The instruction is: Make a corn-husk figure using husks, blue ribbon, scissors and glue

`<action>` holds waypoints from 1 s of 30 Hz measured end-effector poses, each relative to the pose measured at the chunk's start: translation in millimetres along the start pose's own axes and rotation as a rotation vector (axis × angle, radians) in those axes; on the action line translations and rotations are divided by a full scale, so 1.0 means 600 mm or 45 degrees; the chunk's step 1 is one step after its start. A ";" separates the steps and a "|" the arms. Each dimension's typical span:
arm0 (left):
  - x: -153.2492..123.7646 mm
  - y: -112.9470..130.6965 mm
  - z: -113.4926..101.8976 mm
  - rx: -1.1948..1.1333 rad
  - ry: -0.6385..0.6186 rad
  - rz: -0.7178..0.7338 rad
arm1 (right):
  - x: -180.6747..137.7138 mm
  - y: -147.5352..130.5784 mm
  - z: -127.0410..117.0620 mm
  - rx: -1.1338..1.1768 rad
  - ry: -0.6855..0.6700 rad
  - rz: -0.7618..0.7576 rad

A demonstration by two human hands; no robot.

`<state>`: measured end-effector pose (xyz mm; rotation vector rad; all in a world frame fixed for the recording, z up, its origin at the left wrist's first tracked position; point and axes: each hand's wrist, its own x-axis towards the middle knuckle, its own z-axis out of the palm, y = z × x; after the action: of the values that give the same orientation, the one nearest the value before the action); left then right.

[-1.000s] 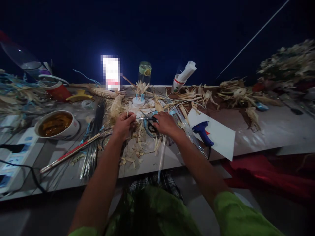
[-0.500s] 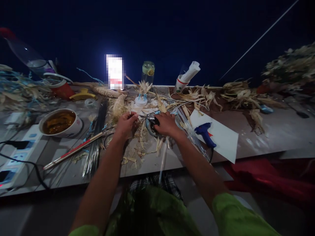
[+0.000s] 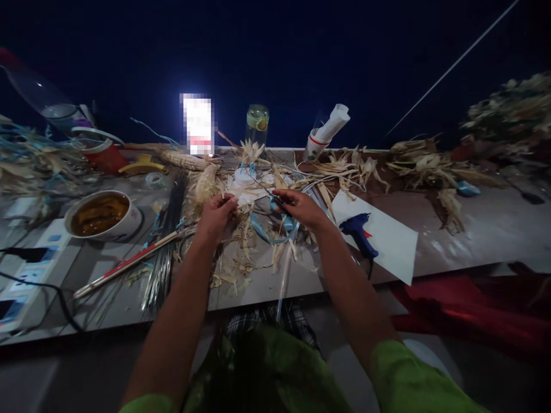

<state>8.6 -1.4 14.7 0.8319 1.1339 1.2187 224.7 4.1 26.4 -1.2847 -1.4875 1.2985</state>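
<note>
My left hand (image 3: 217,215) is closed in a pinch on a small pale piece of corn husk, mostly covered by the fingers. Scissors (image 3: 280,203) with dark handles are gripped in my right hand (image 3: 305,210), their thin blades pointing up and left. Beneath the right hand lies a roll of light blue tape or ribbon (image 3: 267,234). Just beyond both hands, a bundle of husk petals (image 3: 251,151) tied with blue stands on a white round base (image 3: 243,176). Dry husk scraps (image 3: 245,252) litter the tabletop around the hands.
To the left are a bowl of brown liquid (image 3: 101,215), a power strip (image 3: 37,281), wires (image 3: 161,269) and a red-banded stick (image 3: 129,261). A blue glue gun (image 3: 360,232) rests on a white board (image 3: 394,246) at right. A jar (image 3: 257,123) and paper cup (image 3: 316,143) stand behind.
The scissors have swung away from the left hand, to the right, and their blades now point up and left. More of the blue roll shows. My left hand has barely moved.
</note>
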 end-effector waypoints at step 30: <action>0.002 0.003 -0.003 0.151 0.050 0.076 | 0.001 -0.001 -0.008 -0.247 -0.415 0.091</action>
<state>6.4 -0.1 16.0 0.9409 1.2303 1.2307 229.2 5.5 27.8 -1.3029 -1.8461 1.4939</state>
